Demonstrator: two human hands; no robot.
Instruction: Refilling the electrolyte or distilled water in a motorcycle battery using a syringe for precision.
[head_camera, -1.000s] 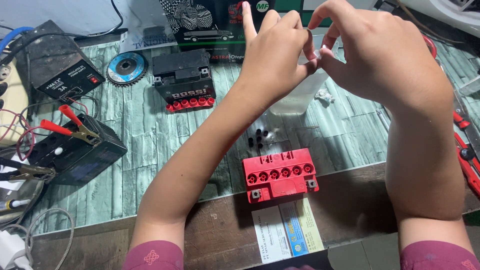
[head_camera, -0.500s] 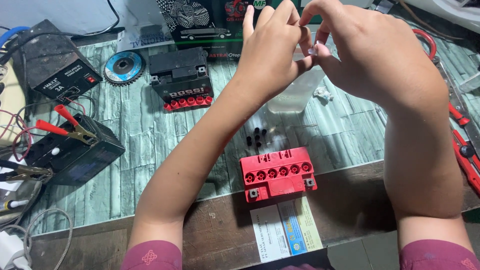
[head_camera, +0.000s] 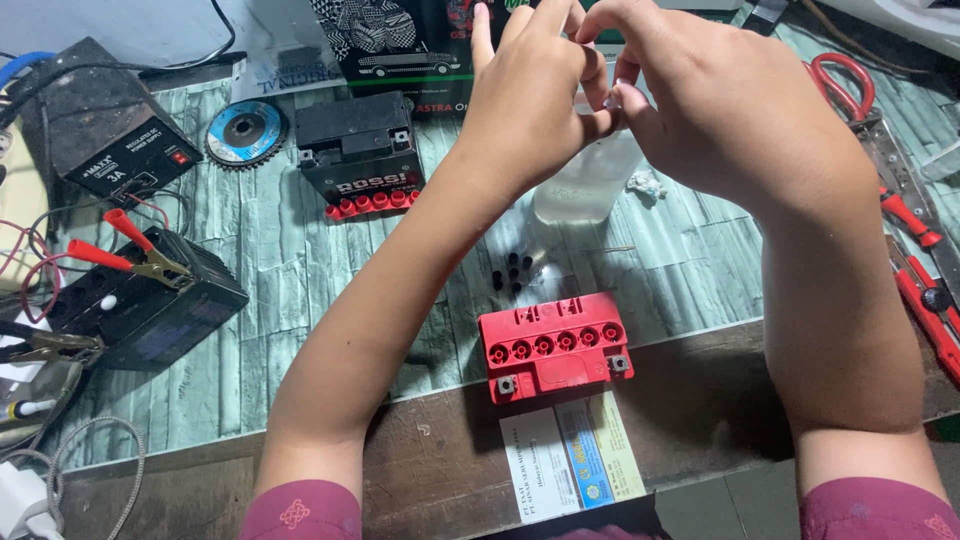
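1. Bare-skinned, both hands were raised together above the far part of the bench. The left hand (head_camera: 535, 105) had its fingers curled toward the right hand (head_camera: 720, 110), and the fingertips of both met on a small pale piece (head_camera: 612, 100), pinched between them; what the piece was could not be told.
2. Directly beneath the hands stood a translucent plastic container (head_camera: 585, 180), partly hidden by the left wrist.
3. Nearer the person, a red-topped battery (head_camera: 555, 345) sat at the edge of the tiled area, its row of round filler holes uncovered. Several small black caps (head_camera: 512, 272) lay loose just behind it.
4. A black battery with a red strip of plugs (head_camera: 360, 150) stood to the left of the hands, with a grinding disc (head_camera: 245, 130) beside it.
5. At the left edge were a black charger box (head_camera: 100, 130) and another black battery (head_camera: 150, 300) with red clamps (head_camera: 120, 245) resting on it.
6. Red-handled scissors (head_camera: 850, 85) and red-handled tools (head_camera: 925, 270) lay along the right edge.
7. The work surface (head_camera: 290, 260) was covered in pale green, plank-patterned sheeting; its near edge was bare dark wood (head_camera: 440, 470). Little of the room showed.
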